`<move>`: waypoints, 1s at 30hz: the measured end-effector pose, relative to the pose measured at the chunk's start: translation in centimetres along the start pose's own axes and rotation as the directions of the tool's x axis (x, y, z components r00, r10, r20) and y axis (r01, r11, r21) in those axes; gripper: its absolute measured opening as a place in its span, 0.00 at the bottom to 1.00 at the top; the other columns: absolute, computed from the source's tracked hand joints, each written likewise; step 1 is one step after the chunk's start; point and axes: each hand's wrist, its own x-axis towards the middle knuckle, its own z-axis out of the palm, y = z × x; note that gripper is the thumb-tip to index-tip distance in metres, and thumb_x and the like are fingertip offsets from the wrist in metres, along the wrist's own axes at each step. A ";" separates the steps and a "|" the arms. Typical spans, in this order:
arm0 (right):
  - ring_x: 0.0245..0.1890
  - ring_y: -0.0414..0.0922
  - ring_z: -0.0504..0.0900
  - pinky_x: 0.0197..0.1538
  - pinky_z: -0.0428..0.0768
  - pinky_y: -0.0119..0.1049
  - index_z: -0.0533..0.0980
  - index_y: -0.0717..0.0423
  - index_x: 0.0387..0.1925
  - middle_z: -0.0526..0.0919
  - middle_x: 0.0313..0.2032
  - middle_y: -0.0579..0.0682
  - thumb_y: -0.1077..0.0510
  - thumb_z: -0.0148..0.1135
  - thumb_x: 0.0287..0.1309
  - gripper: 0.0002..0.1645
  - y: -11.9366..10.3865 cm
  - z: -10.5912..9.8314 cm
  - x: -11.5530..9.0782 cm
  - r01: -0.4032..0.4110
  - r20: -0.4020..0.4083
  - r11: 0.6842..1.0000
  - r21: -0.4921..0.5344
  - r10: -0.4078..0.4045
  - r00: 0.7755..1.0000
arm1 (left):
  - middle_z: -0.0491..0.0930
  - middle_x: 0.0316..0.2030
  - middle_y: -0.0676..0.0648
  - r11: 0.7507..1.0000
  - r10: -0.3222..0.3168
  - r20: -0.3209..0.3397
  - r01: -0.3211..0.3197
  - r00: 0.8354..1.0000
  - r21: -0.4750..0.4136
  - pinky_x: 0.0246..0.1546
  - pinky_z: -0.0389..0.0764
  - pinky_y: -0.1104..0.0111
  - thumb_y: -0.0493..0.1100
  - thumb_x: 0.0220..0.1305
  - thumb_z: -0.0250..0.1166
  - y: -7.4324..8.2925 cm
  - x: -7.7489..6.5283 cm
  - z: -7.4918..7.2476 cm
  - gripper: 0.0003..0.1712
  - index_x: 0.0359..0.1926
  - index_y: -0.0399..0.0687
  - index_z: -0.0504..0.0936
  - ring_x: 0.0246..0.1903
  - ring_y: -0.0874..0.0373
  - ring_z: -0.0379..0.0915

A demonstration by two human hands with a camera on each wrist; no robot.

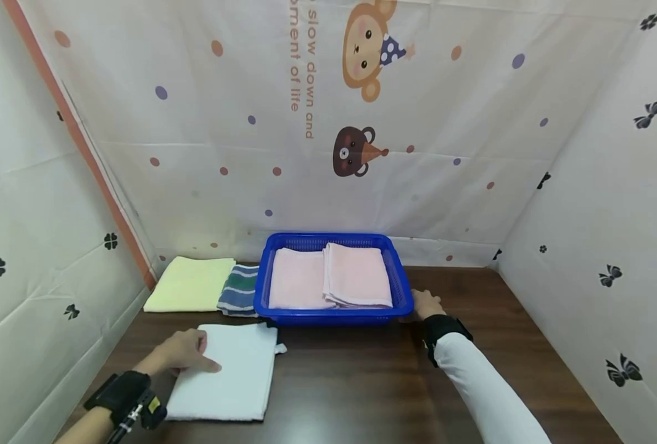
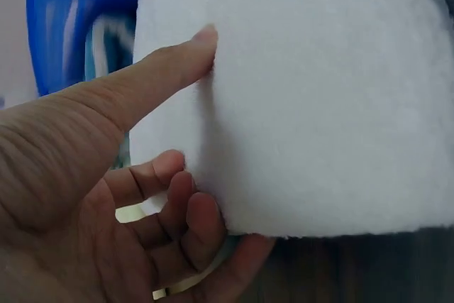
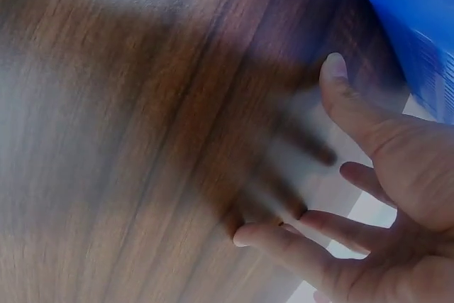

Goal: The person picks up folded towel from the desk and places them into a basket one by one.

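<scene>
A folded white towel lies at the front left of the table. My left hand grips its left edge; in the left wrist view the thumb presses the top face while curled fingers sit at the edge. My right hand is beside the right end of a blue basket. In the right wrist view its fingers are spread over the bare wood, with nothing held. Inside the basket lie two folded pink towels, the right one overlapping the left.
Left of the basket, a folded yellow towel rests by the back wall, with a striped green and blue towel between it and the basket. Patterned cloth walls enclose the brown wooden table at the back and both sides.
</scene>
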 end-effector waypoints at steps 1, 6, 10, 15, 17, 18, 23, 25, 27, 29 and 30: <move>0.61 0.77 0.64 0.61 0.68 0.78 0.65 0.66 0.71 0.66 0.65 0.78 0.51 0.76 0.55 0.48 0.2 0.4 -0.2 -0.001 0.001 1.000 0.000 0.001 1.000 | 0.66 0.17 0.52 1.000 0.001 0.008 -0.001 1.000 0.007 0.15 0.62 0.73 0.60 0.42 0.83 0.5 -0.1 0.6 0.31 0.26 0.48 0.71 0.14 0.61 0.61; 0.56 0.74 0.72 0.59 0.73 0.72 0.72 0.70 0.63 0.74 0.57 0.76 0.52 0.77 0.54 0.41 1.4 1.9 -0.5 0.050 -0.089 0.998 -0.036 -0.053 0.995 | 0.66 0.17 0.52 1.000 0.020 -0.002 -0.020 1.000 -0.001 0.13 0.62 0.73 0.61 0.40 0.84 3.0 0.1 2.7 0.32 0.25 0.49 0.71 0.13 0.61 0.62; 0.48 0.67 0.80 0.55 0.79 0.64 0.78 0.74 0.49 0.83 0.44 0.71 0.55 0.78 0.51 0.32 2.0 2.3 -0.4 0.146 -0.220 0.989 -0.011 -0.145 0.965 | 0.67 0.19 0.52 1.000 0.023 -0.012 -0.023 1.000 0.010 0.16 0.62 0.72 0.62 0.41 0.83 5.0 0.7 3.3 0.32 0.27 0.49 0.71 0.15 0.59 0.65; 0.39 0.57 0.81 0.45 0.82 0.54 0.81 0.69 0.37 0.84 0.35 0.62 0.61 0.78 0.49 0.17 2.7 2.8 -2.0 0.245 -0.223 0.969 -0.023 -0.244 0.944 | 0.68 0.19 0.51 0.999 0.034 -0.002 -0.034 0.999 0.011 0.16 0.63 0.72 0.62 0.41 0.83 7.3 1.2 4.3 0.32 0.27 0.49 0.71 0.16 0.58 0.67; 0.42 0.57 0.81 0.47 0.82 0.54 0.82 0.69 0.39 0.84 0.37 0.62 0.62 0.78 0.49 0.17 2.6 3.1 -3.3 0.267 -0.189 0.963 -0.030 -0.267 0.945 | 0.68 0.19 0.51 0.999 0.047 -0.003 -0.047 0.999 0.001 0.15 0.63 0.72 0.62 0.41 0.83 8.1 1.3 5.1 0.32 0.26 0.49 0.71 0.15 0.58 0.67; 0.44 0.58 0.81 0.49 0.82 0.55 0.82 0.70 0.42 0.85 0.39 0.62 0.62 0.79 0.49 0.20 2.6 3.4 -3.9 0.286 -0.176 0.957 -0.048 -0.290 0.941 | 0.68 0.19 0.51 0.999 0.051 -0.008 -0.051 0.999 0.001 0.15 0.63 0.71 0.63 0.41 0.83 8.5 1.4 5.4 0.32 0.26 0.49 0.71 0.15 0.58 0.67; 0.48 0.63 0.82 0.46 0.84 0.58 0.79 0.71 0.45 0.80 0.50 0.71 0.71 0.69 0.55 0.15 0.9 3.8 -6.6 0.285 -0.096 0.950 -0.129 -0.298 0.950 | 0.69 0.20 0.50 0.997 0.070 -0.051 -0.069 0.996 0.027 0.17 0.62 0.69 0.65 0.43 0.81 10.9 2.0 6.9 0.33 0.26 0.49 0.71 0.17 0.57 0.67; 0.48 0.65 0.82 0.43 0.83 0.60 0.79 0.68 0.44 0.78 0.53 0.72 0.72 0.65 0.57 0.12 0.0 3.8 -7.5 0.271 -0.068 0.950 -0.152 -0.284 0.956 | 0.69 0.21 0.51 0.994 0.104 -0.070 -0.103 0.992 0.021 0.19 0.62 0.68 0.64 0.45 0.80 11.6 1.9 7.2 0.32 0.26 0.49 0.71 0.19 0.57 0.67; 0.47 0.63 0.82 0.43 0.83 0.60 0.80 0.65 0.45 0.79 0.51 0.69 0.68 0.65 0.61 0.11 -1.1 4.0 -8.3 0.262 -0.047 0.953 -0.155 -0.272 0.961 | 0.69 0.22 0.51 0.987 0.156 -0.076 -0.159 0.985 -0.036 0.20 0.62 0.68 0.61 0.50 0.79 12.0 1.7 7.3 0.28 0.27 0.49 0.72 0.20 0.58 0.66; 0.44 0.57 0.82 0.42 0.84 0.58 0.81 0.63 0.44 0.81 0.47 0.64 0.62 0.67 0.63 0.10 -2.1 4.3 -9.2 0.273 -0.040 0.952 -0.139 -0.281 0.959 | 0.71 0.23 0.51 0.969 0.202 -0.074 -0.211 0.976 -0.126 0.20 0.66 0.69 0.56 0.56 0.76 11.9 1.2 7.2 0.23 0.29 0.48 0.74 0.20 0.59 0.68; 0.41 0.53 0.81 0.41 0.84 0.54 0.82 0.62 0.42 0.82 0.43 0.61 0.60 0.68 0.63 0.09 -2.5 4.6 -9.6 0.288 -0.044 0.950 -0.119 -0.294 0.955 | 0.72 0.23 0.50 0.960 0.215 -0.080 -0.225 0.973 -0.169 0.20 0.68 0.69 0.53 0.59 0.75 11.8 1.0 7.0 0.20 0.30 0.47 0.75 0.20 0.58 0.69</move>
